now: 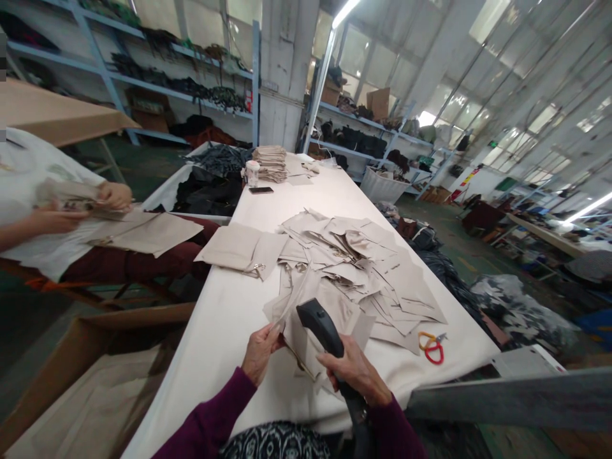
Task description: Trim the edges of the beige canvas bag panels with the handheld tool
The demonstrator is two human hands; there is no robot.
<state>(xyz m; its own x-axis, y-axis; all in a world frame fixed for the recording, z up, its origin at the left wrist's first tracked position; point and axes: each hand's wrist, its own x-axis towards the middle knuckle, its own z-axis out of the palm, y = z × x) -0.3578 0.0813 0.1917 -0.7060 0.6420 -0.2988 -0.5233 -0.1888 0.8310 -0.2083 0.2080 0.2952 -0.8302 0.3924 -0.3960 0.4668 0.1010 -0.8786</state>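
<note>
My left hand (261, 354) pinches the edge of a beige fabric piece (306, 322) raised above the white table (210, 331). My right hand (354, 370) grips a black handheld scanner (321, 328), its head lying against that fabric. A loose heap of similar beige fabric pieces with small metal fittings (344, 255) spreads just beyond my hands. Red-handled thread snips (431, 349) lie on the table to the right of my right hand. The scanner's exact type is hard to tell from this angle.
A co-worker's hands (81, 207) hold beige fabric at the table's left side. Farther along stand a folded stack (269, 162), a cup (252, 173) and a phone (261, 190). A cardboard box (90, 376) sits at lower left; shelves of dark material line the walls.
</note>
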